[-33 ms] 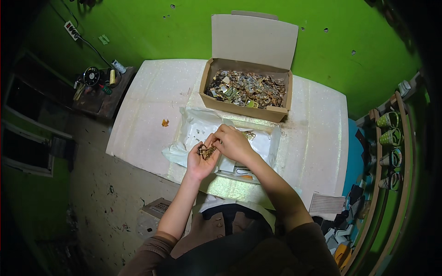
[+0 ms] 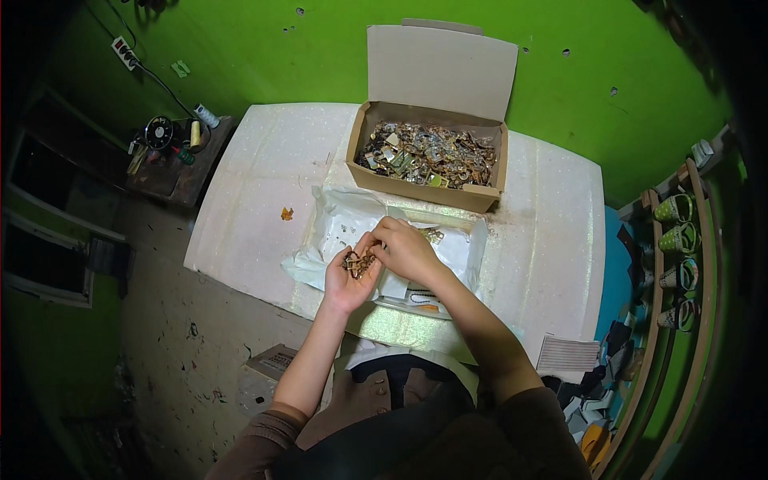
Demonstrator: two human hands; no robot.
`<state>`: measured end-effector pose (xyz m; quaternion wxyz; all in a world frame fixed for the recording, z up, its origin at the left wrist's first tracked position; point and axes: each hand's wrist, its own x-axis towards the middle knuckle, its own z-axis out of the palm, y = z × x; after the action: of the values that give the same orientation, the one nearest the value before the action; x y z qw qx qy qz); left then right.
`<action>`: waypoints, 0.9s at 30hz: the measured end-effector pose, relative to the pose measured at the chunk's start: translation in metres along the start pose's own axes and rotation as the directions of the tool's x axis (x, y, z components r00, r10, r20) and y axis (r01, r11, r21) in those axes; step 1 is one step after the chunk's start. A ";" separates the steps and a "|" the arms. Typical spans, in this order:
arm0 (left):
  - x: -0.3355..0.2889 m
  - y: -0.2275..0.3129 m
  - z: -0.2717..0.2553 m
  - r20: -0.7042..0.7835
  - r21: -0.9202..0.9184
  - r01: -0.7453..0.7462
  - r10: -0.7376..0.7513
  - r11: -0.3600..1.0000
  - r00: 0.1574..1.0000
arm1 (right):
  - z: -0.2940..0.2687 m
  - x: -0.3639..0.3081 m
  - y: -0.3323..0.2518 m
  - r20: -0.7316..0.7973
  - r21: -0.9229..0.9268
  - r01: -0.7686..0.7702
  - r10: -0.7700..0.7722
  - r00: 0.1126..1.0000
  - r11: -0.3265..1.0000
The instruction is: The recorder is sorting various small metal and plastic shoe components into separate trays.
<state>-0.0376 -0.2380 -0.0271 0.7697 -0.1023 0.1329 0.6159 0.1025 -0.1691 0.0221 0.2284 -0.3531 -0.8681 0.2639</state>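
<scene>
My left hand [image 2: 350,286] is cupped palm up over the front left part of a shallow lined tray [image 2: 478,248]. In its palm lies a clump of small gold and dark brown trinkets [image 2: 358,264], like tangled beads or chain. My right hand [image 2: 406,250] reaches over from the right, its thumb and fingertips pinched together at the clump's edge. What sits between those fingertips is too small to make out. White paper lining [image 2: 330,216] covers the tray, with a few tiny bits on it. Gold pieces [image 2: 433,235] lie beyond my right hand, and a dark beaded strand [image 2: 422,298] near the front edge.
Behind the tray, an open cardboard box [image 2: 424,192] is heaped with mixed shiny trinkets [image 2: 432,154]. An orange scrap [image 2: 287,214] lies on the pale table [image 2: 248,184]. A side table [image 2: 164,182] holds thread spools at left; a wooden rack [image 2: 658,272] stands at right.
The clump in my left palm has shifted slightly and shows more brown. Both hands stay in nearly the same place.
</scene>
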 end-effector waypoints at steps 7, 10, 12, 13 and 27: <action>-0.002 -0.006 0.011 -0.029 -0.049 -0.028 0.026 0.998 0.999 | -0.014 0.000 0.000 -0.018 0.475 -0.162 0.194 0.981 0.865; -0.002 -0.003 0.006 -0.007 -0.112 -0.001 0.000 0.994 1.000 | -0.016 -0.008 0.022 -0.052 0.700 -0.221 0.357 0.933 0.680; -0.002 -0.003 0.008 -0.013 -0.118 -0.002 0.000 0.993 1.000 | -0.016 -0.019 0.046 -0.131 0.776 -0.170 0.418 0.899 0.607; -0.003 -0.003 0.009 -0.021 -0.124 -0.008 0.005 0.992 1.000 | -0.018 -0.025 0.055 -0.129 0.815 -0.180 0.475 0.871 0.551; -0.002 -0.012 0.015 -0.005 -0.142 0.010 -0.011 0.990 1.000 | 0.050 -0.042 0.093 0.027 0.772 -0.382 0.575 0.818 0.507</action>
<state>-0.0249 -0.2373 -0.0122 0.7632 -0.1593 0.0905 0.6196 0.1467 -0.1576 -0.0820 0.3700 -0.4821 -0.5133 0.6060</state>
